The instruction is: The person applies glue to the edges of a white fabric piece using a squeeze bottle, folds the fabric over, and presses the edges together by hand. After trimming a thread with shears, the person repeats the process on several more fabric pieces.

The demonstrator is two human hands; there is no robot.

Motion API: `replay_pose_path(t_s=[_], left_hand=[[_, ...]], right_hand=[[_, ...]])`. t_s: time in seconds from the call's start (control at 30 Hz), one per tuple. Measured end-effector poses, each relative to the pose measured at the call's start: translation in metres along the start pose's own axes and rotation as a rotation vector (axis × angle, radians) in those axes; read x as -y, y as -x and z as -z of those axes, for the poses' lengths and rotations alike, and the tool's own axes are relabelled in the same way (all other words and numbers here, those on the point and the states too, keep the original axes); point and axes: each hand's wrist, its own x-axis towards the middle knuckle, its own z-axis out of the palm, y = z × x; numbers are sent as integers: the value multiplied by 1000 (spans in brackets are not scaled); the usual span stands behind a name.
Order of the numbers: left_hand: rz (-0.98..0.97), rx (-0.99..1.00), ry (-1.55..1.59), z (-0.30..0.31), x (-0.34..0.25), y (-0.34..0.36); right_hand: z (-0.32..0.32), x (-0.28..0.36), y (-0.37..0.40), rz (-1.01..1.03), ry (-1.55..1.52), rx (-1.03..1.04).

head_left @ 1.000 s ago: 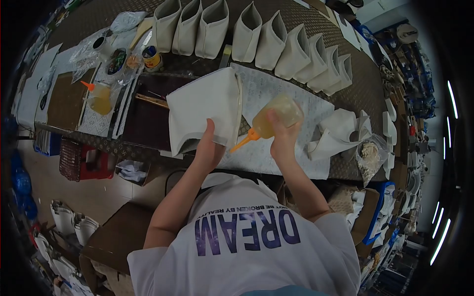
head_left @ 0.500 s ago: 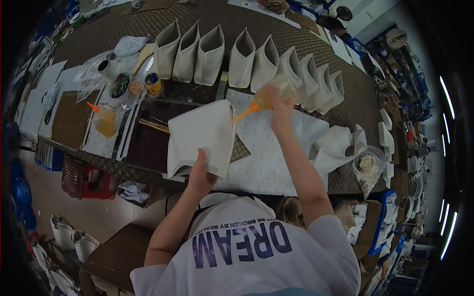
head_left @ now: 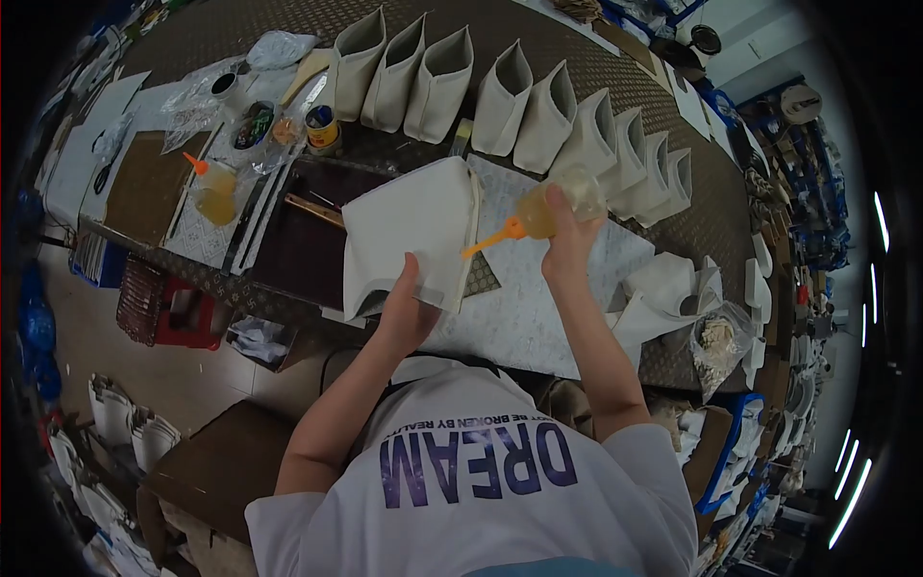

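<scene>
My left hand [head_left: 408,313] grips the lower edge of a cream pouch [head_left: 409,226], its thumb lying on the front face and its other fingers hidden behind. The pouch is tilted over the table. My right hand [head_left: 570,236] is wrapped round a clear squeeze bottle [head_left: 538,213] of yellowish liquid. The bottle's orange nozzle points down and left, its tip beside the pouch's right edge. Beneath the bottle lies a pale marbled sheet [head_left: 538,308].
Several upright cream pouches [head_left: 502,101] stand in a curved row at the back. At left are a second orange-tipped bottle [head_left: 216,200], a yellow-labelled can [head_left: 322,128] and a dark panel [head_left: 288,231]. A plastic bag [head_left: 719,348] lies at right.
The bottle's nozzle has moved down along the pouch's right edge. The pouch has risen slightly in my left hand. The whole view has shifted a little, moving the back row up and right.
</scene>
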Motion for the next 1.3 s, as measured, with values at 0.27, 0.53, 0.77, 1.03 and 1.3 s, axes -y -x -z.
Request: replay_pose_path(t_s=[0.27,0.53,0.77,1.03,1.3], left_hand=[[-232,289,-481,11,-1,-12],[-654,118,-1149,-8,-65,-14],[-760,81,-1073,-53,-118,-22],[-731,12,-1347,-50,-90,-35],[-726,110,-1377,-54,-81,-40]], right_hand=[[-3,30,77,-119,-8,123],[-10,89,9,-213,-534,69],[-48,108,-11,41,-478,199],[-71,82,-33,162,-186,106],[-57,74,-48,233,2,183]])
